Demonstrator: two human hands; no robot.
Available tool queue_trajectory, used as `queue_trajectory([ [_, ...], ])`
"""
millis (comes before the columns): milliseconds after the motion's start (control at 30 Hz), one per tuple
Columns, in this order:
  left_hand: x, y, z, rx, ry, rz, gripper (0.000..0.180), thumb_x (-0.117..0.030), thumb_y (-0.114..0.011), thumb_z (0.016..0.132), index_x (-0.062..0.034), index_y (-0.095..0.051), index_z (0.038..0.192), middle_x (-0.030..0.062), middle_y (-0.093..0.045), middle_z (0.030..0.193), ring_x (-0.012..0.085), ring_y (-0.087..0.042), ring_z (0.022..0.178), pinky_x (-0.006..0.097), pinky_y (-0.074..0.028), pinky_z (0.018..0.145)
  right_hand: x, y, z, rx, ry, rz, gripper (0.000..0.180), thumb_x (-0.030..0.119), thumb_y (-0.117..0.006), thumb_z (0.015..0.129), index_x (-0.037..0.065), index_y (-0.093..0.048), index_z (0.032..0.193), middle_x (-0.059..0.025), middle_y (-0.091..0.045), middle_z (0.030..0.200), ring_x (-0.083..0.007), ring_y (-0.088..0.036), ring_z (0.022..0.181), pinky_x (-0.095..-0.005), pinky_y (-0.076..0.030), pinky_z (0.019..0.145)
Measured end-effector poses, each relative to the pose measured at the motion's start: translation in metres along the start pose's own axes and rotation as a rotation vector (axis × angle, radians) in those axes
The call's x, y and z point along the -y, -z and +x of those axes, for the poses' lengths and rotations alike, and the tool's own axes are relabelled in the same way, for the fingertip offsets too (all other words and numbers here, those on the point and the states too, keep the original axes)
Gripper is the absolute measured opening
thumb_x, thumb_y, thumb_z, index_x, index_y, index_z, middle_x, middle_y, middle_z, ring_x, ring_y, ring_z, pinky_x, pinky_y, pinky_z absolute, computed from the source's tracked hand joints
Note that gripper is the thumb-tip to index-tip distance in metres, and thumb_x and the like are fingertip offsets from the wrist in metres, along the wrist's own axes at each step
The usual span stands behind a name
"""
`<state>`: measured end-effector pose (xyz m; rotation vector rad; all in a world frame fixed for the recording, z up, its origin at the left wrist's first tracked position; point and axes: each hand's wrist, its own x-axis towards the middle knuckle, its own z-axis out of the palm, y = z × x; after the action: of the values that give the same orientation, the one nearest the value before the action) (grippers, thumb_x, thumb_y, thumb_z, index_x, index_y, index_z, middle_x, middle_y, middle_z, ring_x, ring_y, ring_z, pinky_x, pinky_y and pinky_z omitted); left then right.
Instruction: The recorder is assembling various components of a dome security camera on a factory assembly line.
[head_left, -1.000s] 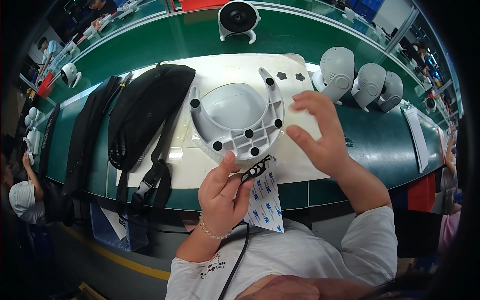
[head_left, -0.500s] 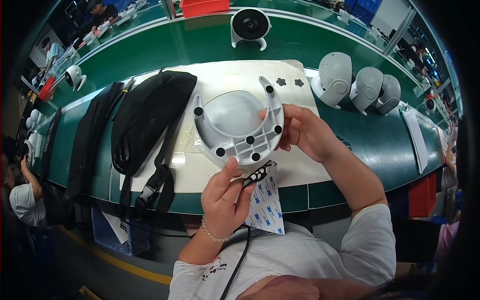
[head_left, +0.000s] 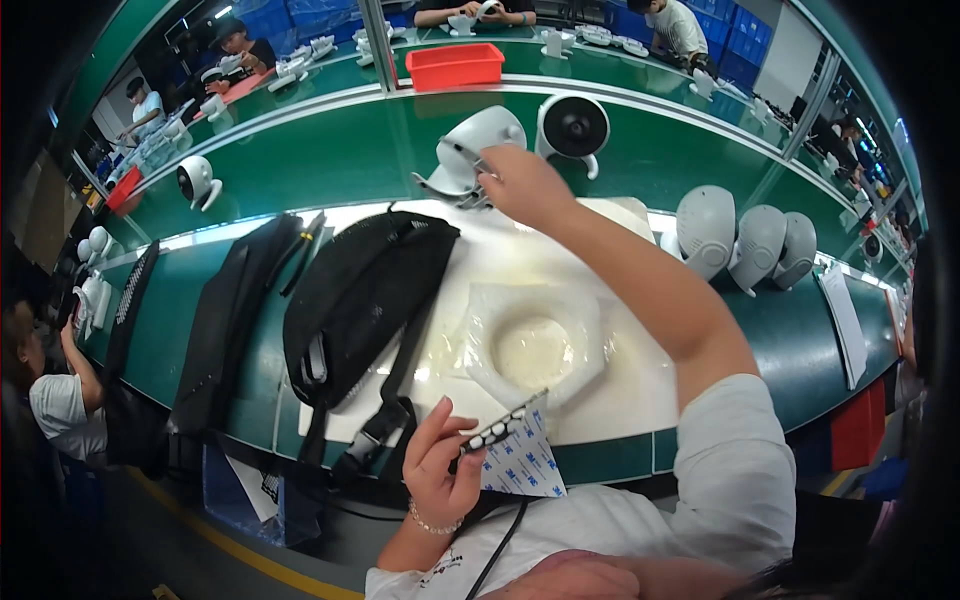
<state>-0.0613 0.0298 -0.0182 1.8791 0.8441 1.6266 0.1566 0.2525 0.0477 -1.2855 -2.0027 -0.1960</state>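
Observation:
My left hand [head_left: 440,462] is closed near the front edge of the bench, pinching a sheet of black adhesive foot pads [head_left: 525,462] with blue-printed white backing. My right hand [head_left: 528,185] reaches far forward and grips a white rounded device [head_left: 478,138] by its curved base. The device is tilted at the far side of the work mat, on or just above the green belt; I cannot tell which. Close to its right stands a similar device with a black round front [head_left: 573,127]. Below my right forearm lies a plastic-wrapped white ring [head_left: 487,350].
A black bag [head_left: 365,300] with loose straps covers the mat's left side. Several white devices [head_left: 706,230] stand at the right, beside a stack of white paper [head_left: 843,325]. Past the green belt [head_left: 330,155] sits a red bin [head_left: 455,67]. People work across the line and at the left.
My right hand has carried the white device forward from above the ring to the far side, uncovering the ring. My left hand has let go of the device and keeps the pad sheet.

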Motion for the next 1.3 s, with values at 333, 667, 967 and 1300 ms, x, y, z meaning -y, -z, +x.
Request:
queue_trajectory([
  [333, 0.010, 0.018, 0.002, 0.036, -0.022, 0.065, 0.017, -0.009, -0.058, 0.075, 0.0049, -0.058, 0.083, 0.0193, -0.051, 0.108, 0.0254, -0.061, 0.076, 0.029, -0.050, 0.062, -0.041, -0.146, 0.046, 0.237, 0.081, -0.741, 0.026, 0.016, -0.053, 0.074, -0.005, -0.058, 0.088, -0.0149, -0.055, 0.087, -0.0252, -0.055, 0.077, -0.0350, -0.046, 0.064],
  [667, 0.011, 0.016, -0.002, -0.053, 0.031, 0.070, 0.019, -0.013, -0.059, 0.076, 0.0052, -0.056, 0.080, 0.0181, -0.052, 0.104, 0.0249, -0.061, 0.072, 0.029, -0.050, 0.062, -0.084, -0.040, 0.015, 0.494, -0.629, -0.374, 0.039, 0.040, -0.048, 0.081, 0.009, -0.058, 0.102, -0.0150, -0.059, 0.095, -0.0265, -0.057, 0.093, -0.0405, -0.045, 0.074],
  [967, 0.006, 0.011, 0.005, -0.068, -0.004, 0.183, 0.016, -0.011, -0.060, 0.076, 0.0045, -0.054, 0.079, 0.0178, -0.052, 0.104, 0.0231, -0.060, 0.072, 0.029, -0.048, 0.065, -0.175, -0.047, -0.036, 0.034, -0.485, -0.553, 0.043, 0.038, -0.046, 0.082, 0.013, -0.047, 0.118, -0.0130, -0.049, 0.114, -0.0273, -0.044, 0.109, -0.0439, -0.031, 0.090],
  [1300, 0.001, 0.007, 0.003, -0.105, 0.024, 0.122, 0.018, -0.011, -0.058, 0.078, 0.0054, -0.053, 0.082, 0.0175, -0.053, 0.102, 0.0220, -0.059, 0.075, 0.028, -0.047, 0.067, -0.114, 0.064, -0.029, -0.345, -0.500, 0.200, 0.017, 0.014, -0.053, 0.079, 0.005, -0.060, 0.091, -0.0110, -0.061, 0.078, -0.0208, -0.058, 0.069, -0.0286, -0.044, 0.063],
])
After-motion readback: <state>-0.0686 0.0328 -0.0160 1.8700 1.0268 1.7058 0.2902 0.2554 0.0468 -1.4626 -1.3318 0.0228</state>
